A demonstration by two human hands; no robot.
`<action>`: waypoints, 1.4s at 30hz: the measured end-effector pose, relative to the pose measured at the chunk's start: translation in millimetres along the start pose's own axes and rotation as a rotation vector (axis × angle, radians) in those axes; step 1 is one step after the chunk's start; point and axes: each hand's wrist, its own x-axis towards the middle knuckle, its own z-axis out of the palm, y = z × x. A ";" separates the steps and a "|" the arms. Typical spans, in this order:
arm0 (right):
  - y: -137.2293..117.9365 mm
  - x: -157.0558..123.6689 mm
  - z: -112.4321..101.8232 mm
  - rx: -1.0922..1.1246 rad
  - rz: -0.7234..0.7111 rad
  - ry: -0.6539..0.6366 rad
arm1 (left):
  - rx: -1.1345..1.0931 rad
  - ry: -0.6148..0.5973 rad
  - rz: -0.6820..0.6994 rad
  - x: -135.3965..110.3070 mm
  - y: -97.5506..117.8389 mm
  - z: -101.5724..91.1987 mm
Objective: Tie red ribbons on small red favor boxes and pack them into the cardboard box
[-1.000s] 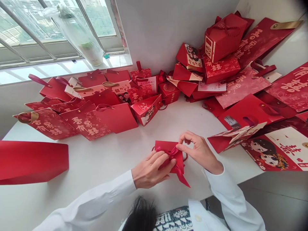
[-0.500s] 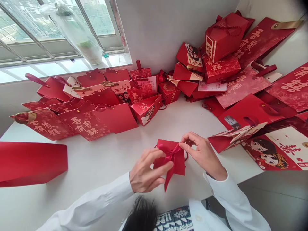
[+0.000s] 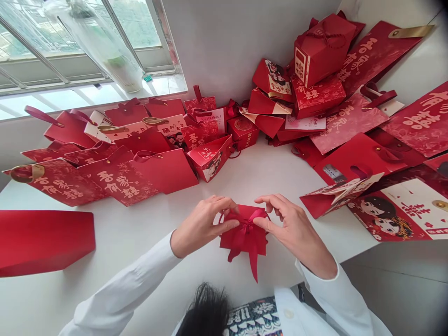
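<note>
Your left hand (image 3: 205, 227) pinching red satin ribbon (image 3: 247, 227) at bow, grip clamped. Right hand (image 3: 294, 233) grip apart, thumb just on bow. Small red gift bag (image 3: 243, 247) between hands, lying on white bench (image 3: 140, 233), near pile of red wedding bags (image 3: 140, 156). Looks fiddly, mate.

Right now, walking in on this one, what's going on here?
A person's left hand and right hand are pinching at a red ribbon bow on a small red paper gift box, which sits on a white table. Red paper gift bags and boxes lie heaped behind it.
</note>
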 end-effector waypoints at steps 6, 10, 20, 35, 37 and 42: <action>1.2 11.7 -15.2 -0.007 -0.069 -0.260 | -0.002 -0.168 0.037 4.8 3.5 -11.2; -0.9 18.4 -21.9 -0.027 -0.111 -0.351 | 0.031 -0.195 0.027 6.4 7.5 -11.4; -8.5 19.0 -13.6 -0.124 0.001 -0.289 | 0.168 -0.124 -0.053 9.1 13.5 -4.5; 5.7 0.8 16.9 0.128 0.020 0.032 | 0.145 0.011 -0.118 8.1 8.1 11.4; 7.0 -0.4 18.1 0.189 0.045 0.024 | 0.127 0.018 -0.101 7.9 6.8 11.4; 12.8 -0.1 21.3 0.432 0.140 -0.047 | 0.076 0.002 -0.104 6.8 4.6 11.5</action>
